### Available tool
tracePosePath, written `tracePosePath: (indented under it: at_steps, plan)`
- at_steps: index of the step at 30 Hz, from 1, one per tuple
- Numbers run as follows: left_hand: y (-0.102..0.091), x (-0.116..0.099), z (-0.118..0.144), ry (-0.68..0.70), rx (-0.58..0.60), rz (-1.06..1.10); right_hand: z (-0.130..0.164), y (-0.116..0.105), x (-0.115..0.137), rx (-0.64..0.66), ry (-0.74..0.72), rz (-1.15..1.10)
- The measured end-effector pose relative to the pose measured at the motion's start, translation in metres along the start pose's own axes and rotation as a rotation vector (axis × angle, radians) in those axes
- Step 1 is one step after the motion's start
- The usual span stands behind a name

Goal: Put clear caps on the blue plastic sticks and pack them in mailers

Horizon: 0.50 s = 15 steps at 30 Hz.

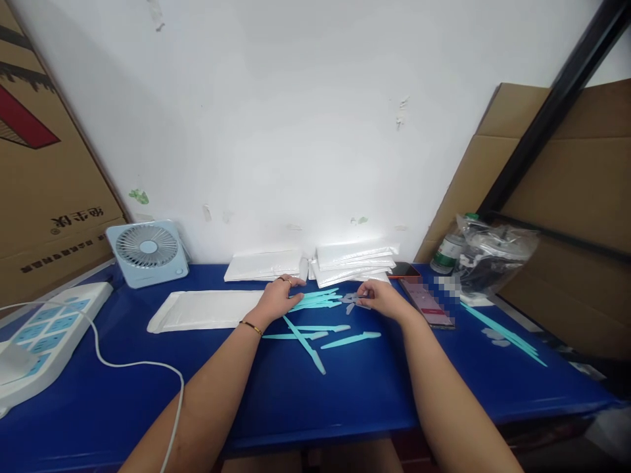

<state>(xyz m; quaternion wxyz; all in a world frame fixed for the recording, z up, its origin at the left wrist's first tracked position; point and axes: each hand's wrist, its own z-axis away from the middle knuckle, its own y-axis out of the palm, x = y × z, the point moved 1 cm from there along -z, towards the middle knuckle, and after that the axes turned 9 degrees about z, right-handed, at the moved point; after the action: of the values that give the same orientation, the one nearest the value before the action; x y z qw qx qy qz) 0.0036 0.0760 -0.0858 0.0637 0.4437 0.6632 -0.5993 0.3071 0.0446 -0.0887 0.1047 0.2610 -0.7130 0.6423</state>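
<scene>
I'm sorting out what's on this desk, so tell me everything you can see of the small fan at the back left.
The small fan is a pale blue, squarish desk unit with rounded corners, apparently plastic. Its round white grille of fine radial ribs has a plain central hub, and a small round button sits at the lower right corner. It stands upright, tilted slightly back, on the blue table near the white wall, beside the cardboard box. Neither hand touches it. Whether it is running cannot be told.

Bright, even lighting; glare on the white packets point(352, 257) beyond the hands point(279, 299); wide-angle bending at frame edges.
</scene>
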Motion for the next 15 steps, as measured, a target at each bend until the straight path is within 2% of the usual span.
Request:
tracePosePath:
  at_steps: [1,3,5,7,11,15]
  plan:
    - [-0.001,-0.002,0.001,0.01,-0.024,-0.02,0.002,0.0,0.006,0.002,-0.04,0.002]
    - [0.001,-0.008,0.002,0.037,-0.035,-0.04,0.006,0.002,0.021,0.093,-0.147,-0.018]
    - [0.004,-0.018,0.004,0.084,0.017,-0.045,0.009,0.007,0.034,0.228,-0.235,-0.022]
    - [0.009,-0.028,0.007,0.146,0.118,-0.049,0.009,0.012,0.042,0.315,-0.277,0.003]
    - [0.018,-0.039,0.011,0.242,0.308,-0.052,0.008,0.016,0.043,0.305,-0.214,-0.016]
    - [0.025,-0.037,0.01,0.244,0.361,-0.057,0.009,0.013,0.039,0.268,-0.134,-0.1]
